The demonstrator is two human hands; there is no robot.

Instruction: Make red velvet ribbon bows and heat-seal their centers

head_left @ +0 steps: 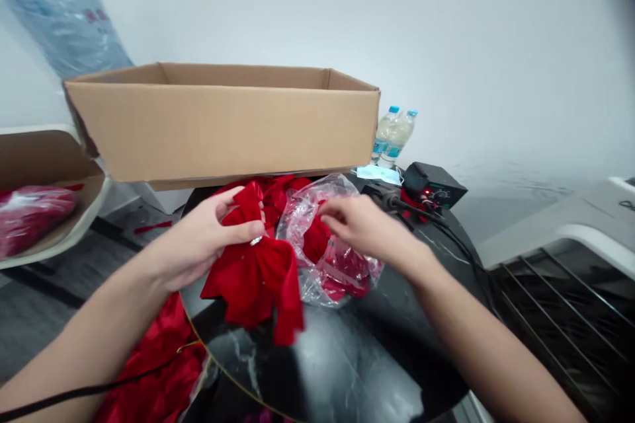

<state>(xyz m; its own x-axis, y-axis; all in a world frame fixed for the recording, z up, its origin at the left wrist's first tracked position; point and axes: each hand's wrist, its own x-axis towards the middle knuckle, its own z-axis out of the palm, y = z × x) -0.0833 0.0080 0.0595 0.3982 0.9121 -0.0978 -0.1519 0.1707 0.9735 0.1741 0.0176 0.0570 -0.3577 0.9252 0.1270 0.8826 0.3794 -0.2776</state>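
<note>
My left hand [213,231] pinches a red fabric bow [260,277] near its shiny silvery centre. The bow's tails hang down over the round black table. To the right, my right hand [352,221] is above the mouth of a clear plastic bag [322,291], with its fingers curled together. Whatever those fingertips may hold is hidden. Red fabric pieces [317,241] show inside the bag, which lies on the table. Behind the bow, more red fabric [280,195] is heaped by the cardboard box.
A large cardboard box [238,129] stands at the back. Beside it are water bottles [397,135], a face mask [380,175] and a black device with a red light [434,188]. A black cable [99,388] crosses lower left. Red fabric [159,357] lies below the marble-look table [347,357].
</note>
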